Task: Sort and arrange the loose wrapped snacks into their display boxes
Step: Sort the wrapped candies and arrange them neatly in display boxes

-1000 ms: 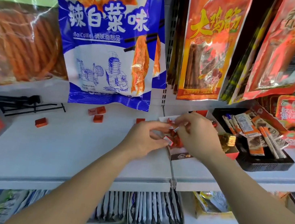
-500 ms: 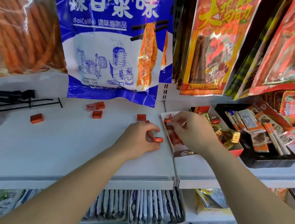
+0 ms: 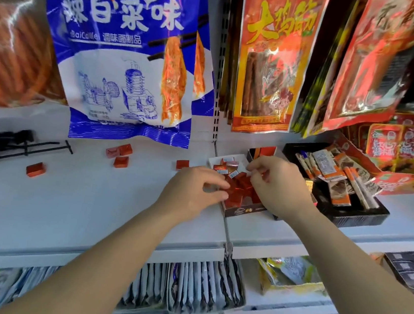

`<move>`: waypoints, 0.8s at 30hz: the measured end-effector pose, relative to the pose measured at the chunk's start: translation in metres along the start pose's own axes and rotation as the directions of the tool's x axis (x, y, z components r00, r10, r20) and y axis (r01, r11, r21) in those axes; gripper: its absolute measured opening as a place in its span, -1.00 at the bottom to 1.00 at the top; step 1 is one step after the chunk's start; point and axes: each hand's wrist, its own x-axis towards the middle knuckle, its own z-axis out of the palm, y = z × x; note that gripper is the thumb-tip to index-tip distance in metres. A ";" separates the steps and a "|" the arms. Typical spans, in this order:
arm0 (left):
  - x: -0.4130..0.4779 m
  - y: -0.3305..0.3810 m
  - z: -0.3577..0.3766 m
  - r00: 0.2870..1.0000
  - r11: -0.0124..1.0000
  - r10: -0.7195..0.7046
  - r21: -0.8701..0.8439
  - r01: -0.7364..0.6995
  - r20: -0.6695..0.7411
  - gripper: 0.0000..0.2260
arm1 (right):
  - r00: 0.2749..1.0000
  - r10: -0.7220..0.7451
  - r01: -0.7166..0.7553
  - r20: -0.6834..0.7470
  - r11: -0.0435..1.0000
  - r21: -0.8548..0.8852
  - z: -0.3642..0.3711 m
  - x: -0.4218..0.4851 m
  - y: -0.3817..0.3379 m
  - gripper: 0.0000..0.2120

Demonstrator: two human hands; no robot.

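A small display box [image 3: 244,211] stands on the white shelf [image 3: 87,206], filled with red wrapped snack cubes [image 3: 241,185]. My left hand [image 3: 191,193] is at the box's left edge, its thumb and forefinger pinching a red cube. Over the back of the box my right hand [image 3: 277,186] hovers with curled fingers, the tips pinching a small wrapped snack. Loose red cubes lie to the left on the shelf: one close by [image 3: 182,164], three in a cluster [image 3: 119,153] and one further out [image 3: 35,169].
A black tray [image 3: 359,221] of stick snacks sits right of the box, with a red carton [image 3: 409,182] behind it. Black metal hooks [image 3: 3,141] lie at far left. A blue bag [image 3: 125,52] and red bags [image 3: 270,59] hang overhead. The lower shelf holds packets [image 3: 198,286].
My left hand has carried its red cube rightward from the shelf to the box's left edge. My right hand stays over the box. The view has drifted slightly.
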 end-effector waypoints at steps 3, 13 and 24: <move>-0.010 -0.023 -0.022 0.999 0.999 -0.050 0.015 0.050 -0.005 -0.83 | 0.998 -0.041 0.041 0.039 0.999 0.006 0.007 -0.001 -0.014 -0.78; -0.049 -0.106 -0.069 0.926 0.834 -0.376 0.434 0.340 -0.003 -0.45 | 0.939 -0.148 0.191 0.309 0.975 -0.115 0.091 0.034 -0.095 -0.54; -0.103 -0.199 -0.148 0.700 0.538 -0.626 0.460 0.707 -0.344 -0.39 | 0.921 -0.119 0.201 0.371 0.961 -0.191 0.179 0.032 -0.136 -0.44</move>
